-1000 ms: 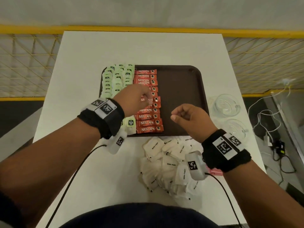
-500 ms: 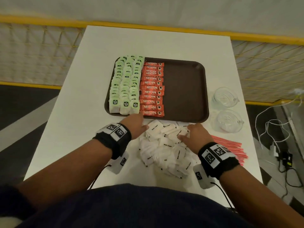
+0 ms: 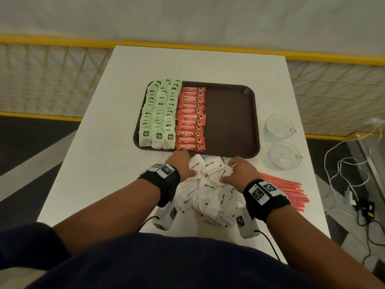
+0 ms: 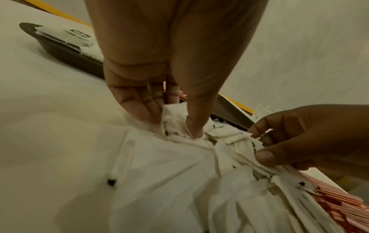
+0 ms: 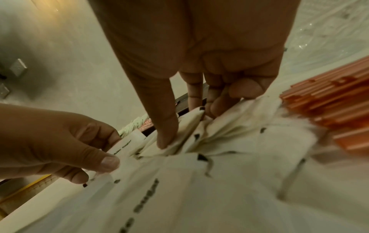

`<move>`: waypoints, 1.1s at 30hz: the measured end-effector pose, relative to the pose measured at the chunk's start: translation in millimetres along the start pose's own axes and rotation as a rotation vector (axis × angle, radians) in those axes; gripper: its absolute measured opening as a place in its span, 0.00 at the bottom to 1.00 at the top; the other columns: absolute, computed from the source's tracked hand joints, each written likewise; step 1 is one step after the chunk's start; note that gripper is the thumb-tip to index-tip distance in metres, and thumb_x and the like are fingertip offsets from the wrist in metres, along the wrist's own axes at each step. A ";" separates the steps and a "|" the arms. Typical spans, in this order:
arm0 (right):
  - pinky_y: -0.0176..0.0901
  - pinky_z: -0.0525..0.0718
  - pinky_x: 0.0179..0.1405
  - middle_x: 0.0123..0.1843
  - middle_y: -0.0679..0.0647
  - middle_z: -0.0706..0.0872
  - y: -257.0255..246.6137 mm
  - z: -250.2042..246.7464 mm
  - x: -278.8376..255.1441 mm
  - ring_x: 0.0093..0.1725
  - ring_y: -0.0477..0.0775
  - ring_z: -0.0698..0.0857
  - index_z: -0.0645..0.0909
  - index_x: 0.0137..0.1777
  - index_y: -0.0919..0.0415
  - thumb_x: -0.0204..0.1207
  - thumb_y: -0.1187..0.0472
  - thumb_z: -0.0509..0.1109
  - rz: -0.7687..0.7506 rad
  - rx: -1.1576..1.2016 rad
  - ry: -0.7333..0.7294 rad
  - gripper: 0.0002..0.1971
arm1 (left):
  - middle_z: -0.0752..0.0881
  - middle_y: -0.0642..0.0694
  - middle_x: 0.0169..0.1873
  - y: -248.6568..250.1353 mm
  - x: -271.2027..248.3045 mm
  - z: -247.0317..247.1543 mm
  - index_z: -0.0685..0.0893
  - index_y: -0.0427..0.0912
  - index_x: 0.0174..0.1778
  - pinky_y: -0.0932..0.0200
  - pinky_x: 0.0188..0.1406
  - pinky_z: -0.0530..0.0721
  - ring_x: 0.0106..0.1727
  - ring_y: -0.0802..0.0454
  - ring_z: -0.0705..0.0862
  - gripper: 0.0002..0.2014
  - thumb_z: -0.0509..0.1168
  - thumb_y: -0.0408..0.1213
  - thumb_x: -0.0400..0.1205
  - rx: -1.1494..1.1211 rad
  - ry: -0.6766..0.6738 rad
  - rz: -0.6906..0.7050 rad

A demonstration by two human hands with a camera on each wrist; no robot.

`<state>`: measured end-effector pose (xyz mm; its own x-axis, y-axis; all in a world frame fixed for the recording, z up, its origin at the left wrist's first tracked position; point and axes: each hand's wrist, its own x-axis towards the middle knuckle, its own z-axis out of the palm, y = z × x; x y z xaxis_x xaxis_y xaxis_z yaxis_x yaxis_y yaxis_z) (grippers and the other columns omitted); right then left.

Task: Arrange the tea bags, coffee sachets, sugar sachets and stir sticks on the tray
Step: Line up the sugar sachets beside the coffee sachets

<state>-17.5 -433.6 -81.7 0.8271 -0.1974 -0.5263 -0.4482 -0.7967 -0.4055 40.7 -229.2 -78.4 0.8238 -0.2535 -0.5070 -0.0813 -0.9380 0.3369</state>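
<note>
A dark brown tray (image 3: 229, 113) holds rows of green tea bags (image 3: 160, 113) on its left and a column of red coffee sachets (image 3: 190, 117) beside them; its right half is bare. White sugar sachets (image 3: 208, 190) lie heaped on the table just in front of the tray. My left hand (image 3: 183, 163) is at the heap's far left, and in the left wrist view its thumb and fingers (image 4: 171, 124) pinch a sachet. My right hand (image 3: 235, 170) is at the far right, thumb and curled fingers (image 5: 189, 126) gripping sachets. Red stir sticks (image 3: 285, 188) lie to the right.
Two clear glass cups (image 3: 279, 128) (image 3: 283, 157) stand on the white table (image 3: 104, 163) right of the tray. A yellow mesh rail (image 3: 52, 80) runs behind the table. Cables and a plug (image 3: 354, 195) lie on the floor at the right.
Both hands have come back from above the tray to the sugar heap in front of it and closed on sachets there. The head view has tilted and shifted.
</note>
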 end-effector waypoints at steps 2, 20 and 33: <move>0.46 0.81 0.57 0.63 0.52 0.83 -1.6 -1.0 -0.3 0.59 0.55 0.84 0.76 0.68 0.54 0.64 0.50 0.83 0.023 0.013 -0.017 0.33 | 0.81 0.42 0.59 1.6 -0.7 -2.4 0.75 0.38 0.65 0.52 0.56 0.80 0.59 0.44 0.81 0.29 0.77 0.47 0.74 -0.030 -0.019 -0.019; 0.53 0.80 0.65 0.67 0.55 0.82 -26.0 12.6 -28.4 0.66 0.59 0.80 0.75 0.72 0.53 0.71 0.53 0.75 0.018 -0.157 0.161 0.28 | 0.82 0.39 0.63 -8.4 -5.2 -3.3 0.75 0.38 0.68 0.56 0.53 0.76 0.62 0.41 0.81 0.23 0.71 0.38 0.79 -0.055 -0.082 0.154; 0.40 0.79 0.34 0.38 0.49 0.84 -15.4 -13.5 -63.0 0.40 0.53 0.84 0.79 0.42 0.57 0.74 0.58 0.78 0.160 0.374 0.250 0.09 | 0.85 0.37 0.57 -41.4 -20.4 -32.0 0.78 0.37 0.63 0.53 0.50 0.85 0.53 0.45 0.87 0.11 0.59 0.29 0.85 -0.439 -0.266 0.223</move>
<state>-58.1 -416.6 -32.2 0.7732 -0.4689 -0.4270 -0.6303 -0.4935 -0.5993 45.2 -177.7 -56.6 0.6391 -0.5385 -0.5492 0.0512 -0.6827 0.7289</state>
